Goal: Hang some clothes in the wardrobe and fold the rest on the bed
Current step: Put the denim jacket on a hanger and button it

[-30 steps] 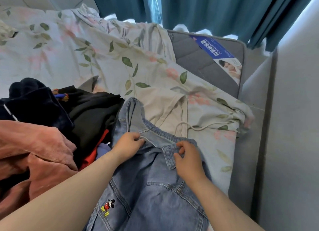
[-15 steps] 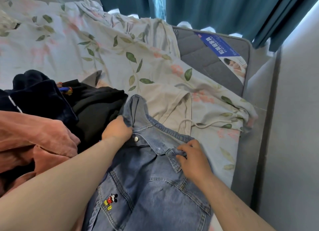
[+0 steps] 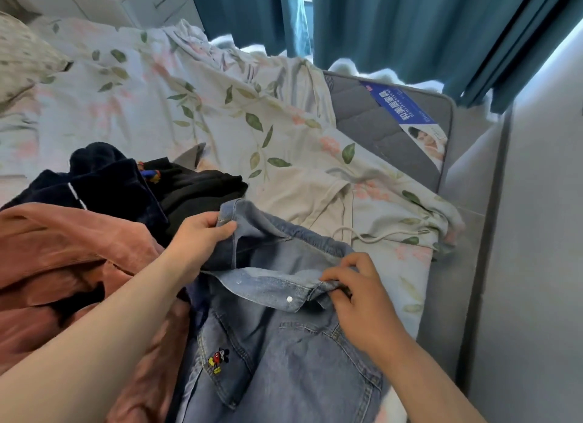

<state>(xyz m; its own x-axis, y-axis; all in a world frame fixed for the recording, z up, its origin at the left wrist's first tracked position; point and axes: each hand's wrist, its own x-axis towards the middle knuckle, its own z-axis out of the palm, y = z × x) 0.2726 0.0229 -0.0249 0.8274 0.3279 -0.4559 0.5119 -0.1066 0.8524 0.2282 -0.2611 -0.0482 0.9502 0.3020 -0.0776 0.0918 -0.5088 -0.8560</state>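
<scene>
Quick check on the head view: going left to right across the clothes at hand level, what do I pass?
Pink garment → left hand gripping the denim jacket collar → right hand pinching the collar's other side → floral bedsheet → grey bed frame.

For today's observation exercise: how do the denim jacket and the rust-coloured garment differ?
The denim jacket is light blue with snaps and a cartoon patch; the rust-coloured garment is plain. The jacket is gripped by the left hand and right hand; the garment lies untouched. Both are on the bed.
</scene>
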